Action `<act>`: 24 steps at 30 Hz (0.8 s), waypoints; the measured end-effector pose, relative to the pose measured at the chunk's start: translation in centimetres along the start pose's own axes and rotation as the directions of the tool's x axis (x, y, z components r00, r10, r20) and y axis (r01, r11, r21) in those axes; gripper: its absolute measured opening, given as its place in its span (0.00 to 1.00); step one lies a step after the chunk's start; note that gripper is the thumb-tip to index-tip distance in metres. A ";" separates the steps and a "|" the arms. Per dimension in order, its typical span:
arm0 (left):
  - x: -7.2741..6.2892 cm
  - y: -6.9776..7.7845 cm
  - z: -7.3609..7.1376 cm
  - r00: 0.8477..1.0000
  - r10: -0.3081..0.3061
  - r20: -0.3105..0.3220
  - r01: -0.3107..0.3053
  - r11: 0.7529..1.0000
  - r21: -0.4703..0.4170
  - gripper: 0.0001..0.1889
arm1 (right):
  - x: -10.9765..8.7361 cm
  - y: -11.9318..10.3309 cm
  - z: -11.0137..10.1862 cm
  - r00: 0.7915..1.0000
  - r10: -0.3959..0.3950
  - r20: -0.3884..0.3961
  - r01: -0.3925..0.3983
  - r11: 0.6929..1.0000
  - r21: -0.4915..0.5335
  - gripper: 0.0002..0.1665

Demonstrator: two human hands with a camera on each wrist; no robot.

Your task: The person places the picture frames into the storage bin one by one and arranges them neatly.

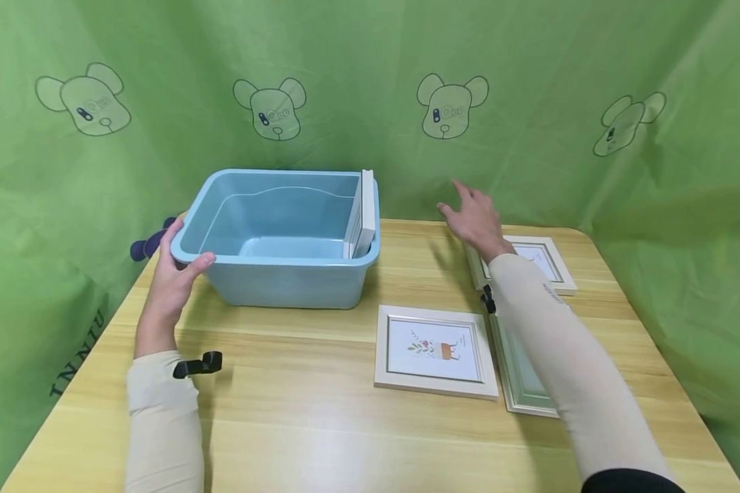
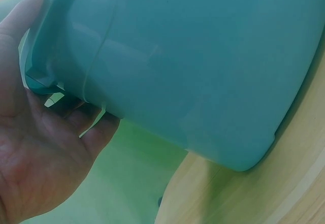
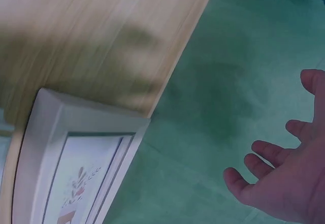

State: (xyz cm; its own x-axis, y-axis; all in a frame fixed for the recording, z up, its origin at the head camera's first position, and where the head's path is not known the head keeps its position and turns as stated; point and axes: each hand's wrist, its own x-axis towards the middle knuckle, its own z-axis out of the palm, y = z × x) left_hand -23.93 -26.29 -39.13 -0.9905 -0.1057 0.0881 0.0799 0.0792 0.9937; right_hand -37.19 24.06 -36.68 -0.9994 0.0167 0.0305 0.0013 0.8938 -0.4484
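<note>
My left hand (image 1: 171, 281) grips the left rim of a light blue plastic tub (image 1: 284, 284), thumb over the edge. In the left wrist view, fingers (image 2: 101, 132) reach under the tub's lip. A white-edged picture frame (image 1: 367, 212) stands upright inside, against the tub's right end. Over the table's back edge, my right hand (image 1: 476, 220) is in the air with fingers spread, holding nothing. Close to it lies a white picture frame (image 1: 561, 267), partly hidden by the forearm. The right wrist view shows that hand (image 3: 289, 178) apart from the frame (image 3: 56, 127).
Right of centre, a white frame (image 1: 434, 350) with a plant picture lies flat on the wooden table (image 1: 296, 424). Beside it, a green-panelled frame (image 1: 530, 383) is partly under the right sleeve. A green curtain (image 1: 358, 61) hangs behind; a dark purple object (image 1: 151, 243) shows behind the tub's left side.
</note>
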 end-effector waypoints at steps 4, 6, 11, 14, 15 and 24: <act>0.0 0.0 0.0 1.000 0.001 -0.001 -0.001 1.000 0.000 0.46 | 0.0 0.9 0.1 1.000 -0.012 -0.001 0.012 0.999 -0.032 0.44; 0.0 0.0 0.0 1.000 0.002 0.001 -0.002 1.000 0.002 0.46 | -0.1 1.4 0.2 1.000 -0.010 0.003 0.011 0.999 -0.041 0.44; 0.1 -0.1 0.1 1.000 0.005 0.005 -0.006 1.000 0.005 0.46 | -0.4 2.9 0.2 1.000 0.016 0.024 -0.014 0.998 -0.060 0.45; 0.2 -0.1 0.1 1.000 0.006 0.004 -0.006 1.000 0.004 0.46 | -0.6 4.1 0.1 0.998 0.041 0.038 -0.038 0.997 -0.062 0.46; 0.2 -0.1 0.1 1.000 0.008 0.003 -0.008 1.000 0.003 0.46 | -0.7 4.5 0.0 0.998 0.048 0.041 -0.045 0.997 -0.063 0.46; 0.1 -0.1 -0.1 1.000 0.012 0.007 -0.012 1.000 -0.008 0.46 | -0.9 7.0 -0.9 0.997 0.073 0.033 -0.070 0.994 -0.083 0.46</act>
State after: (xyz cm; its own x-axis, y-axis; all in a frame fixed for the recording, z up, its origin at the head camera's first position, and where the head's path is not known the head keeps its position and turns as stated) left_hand -24.05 -26.37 -39.26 -0.9902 -0.0981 0.0995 0.0927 0.0721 0.9931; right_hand -36.25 30.71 -39.06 -0.9973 0.0671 -0.0313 0.0740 0.9245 -0.3740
